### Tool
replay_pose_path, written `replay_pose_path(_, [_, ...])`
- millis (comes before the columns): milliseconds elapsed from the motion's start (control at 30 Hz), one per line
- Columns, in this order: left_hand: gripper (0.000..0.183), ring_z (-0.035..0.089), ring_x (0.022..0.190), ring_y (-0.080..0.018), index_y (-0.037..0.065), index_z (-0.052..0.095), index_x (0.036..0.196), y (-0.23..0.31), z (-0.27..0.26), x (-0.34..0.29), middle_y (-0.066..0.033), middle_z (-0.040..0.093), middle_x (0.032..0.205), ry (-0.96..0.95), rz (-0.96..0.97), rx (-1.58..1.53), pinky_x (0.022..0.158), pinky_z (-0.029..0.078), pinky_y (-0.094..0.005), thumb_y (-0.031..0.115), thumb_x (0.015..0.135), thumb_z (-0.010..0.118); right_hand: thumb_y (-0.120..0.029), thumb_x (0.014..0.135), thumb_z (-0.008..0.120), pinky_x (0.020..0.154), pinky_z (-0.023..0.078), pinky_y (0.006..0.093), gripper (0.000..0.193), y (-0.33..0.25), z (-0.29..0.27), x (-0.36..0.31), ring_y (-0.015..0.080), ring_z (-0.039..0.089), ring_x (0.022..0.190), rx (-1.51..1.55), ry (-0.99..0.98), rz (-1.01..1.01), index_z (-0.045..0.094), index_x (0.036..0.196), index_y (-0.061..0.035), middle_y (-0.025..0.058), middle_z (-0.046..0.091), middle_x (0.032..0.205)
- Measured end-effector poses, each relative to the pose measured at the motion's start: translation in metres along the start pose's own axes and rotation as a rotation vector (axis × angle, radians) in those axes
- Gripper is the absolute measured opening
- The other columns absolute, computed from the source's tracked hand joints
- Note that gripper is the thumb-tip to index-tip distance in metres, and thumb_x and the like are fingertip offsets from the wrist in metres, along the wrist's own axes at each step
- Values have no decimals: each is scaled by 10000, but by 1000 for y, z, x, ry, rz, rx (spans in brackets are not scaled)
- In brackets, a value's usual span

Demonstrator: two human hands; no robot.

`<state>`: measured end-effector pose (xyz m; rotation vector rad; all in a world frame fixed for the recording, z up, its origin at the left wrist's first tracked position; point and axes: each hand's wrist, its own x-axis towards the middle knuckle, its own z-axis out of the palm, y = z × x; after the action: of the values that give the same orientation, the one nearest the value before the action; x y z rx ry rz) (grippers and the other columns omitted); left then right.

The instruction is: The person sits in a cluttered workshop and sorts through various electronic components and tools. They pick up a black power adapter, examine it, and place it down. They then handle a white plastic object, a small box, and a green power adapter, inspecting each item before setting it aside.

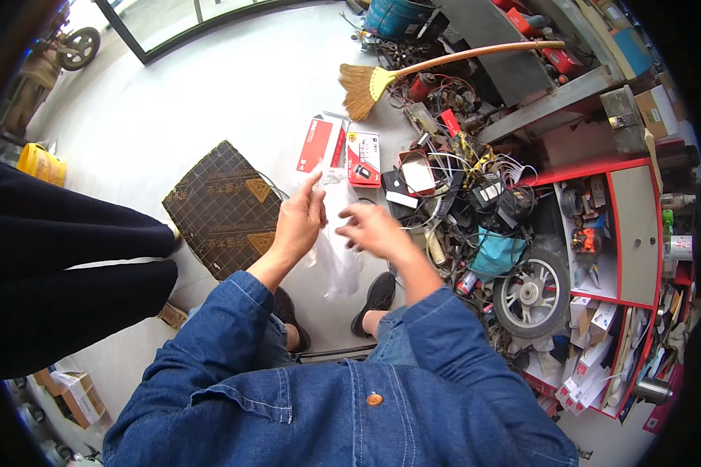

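A thin, clear plastic bag [339,268] hangs in front of me above the floor, between my two hands. My left hand [299,223] is closed on the bag's upper left side, with the fingers pinched together and pointing away from me. On the bag's right side is my right hand [375,232], its fingers bent, spread apart and a little blurred. Whether those fingers touch the plastic is hard to make out. Beyond the bag lie a red and white box [319,145] and a smaller white box with a red print [364,159].
A dark patterned board [224,208] lies on the floor at left, beside a person in dark trousers [70,268]. Cables and parts [463,183] heap up on the right, with a broom [370,86], a wheel [531,293] and a red-edged cabinet [635,233].
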<state>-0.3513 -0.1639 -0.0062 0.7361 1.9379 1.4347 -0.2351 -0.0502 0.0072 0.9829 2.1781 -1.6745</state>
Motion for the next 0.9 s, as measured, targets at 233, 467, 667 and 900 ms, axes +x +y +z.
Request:
replay_pose_path(233, [390,580,719,-101,25,377,1314,-2,4,5,-39,594,729,-142,-121,-615,687,468,-240,135,946,439,-335,591,797,704,486,329,624,19,-31,-28,208,586,784,-489,43,-327,575,1135,-125,103,522,1023])
replay_pose_path(467, [472,584,959,-140,74,266,1373,-23,16,29,-69,599,1015,-26,-181,-546,737,496,-270,154,943,444,-214,718,707,703,478,374,329,35,-32,-6,269,588,753,-525,369,-278,562,975,-68,118,510,968])
replay_pose_path(667, [304,595,743,-130,11,428,1238,-97,45,111,-68,580,801,-113,-68,-206,649,470,-241,67,944,370,-201,740,688,663,489,369,326,15,-29,-7,215,593,675,-324,513,-419,534,998,-75,110,507,967])
replay_pose_path(900, [275,621,744,-185,3,480,1171,-108,67,225,-100,572,849,-187,-180,-105,668,493,-296,51,914,396,-255,738,675,661,507,420,412,28,17,-19,338,603,794,-595,146,-324,460,991,-11,174,539,929])
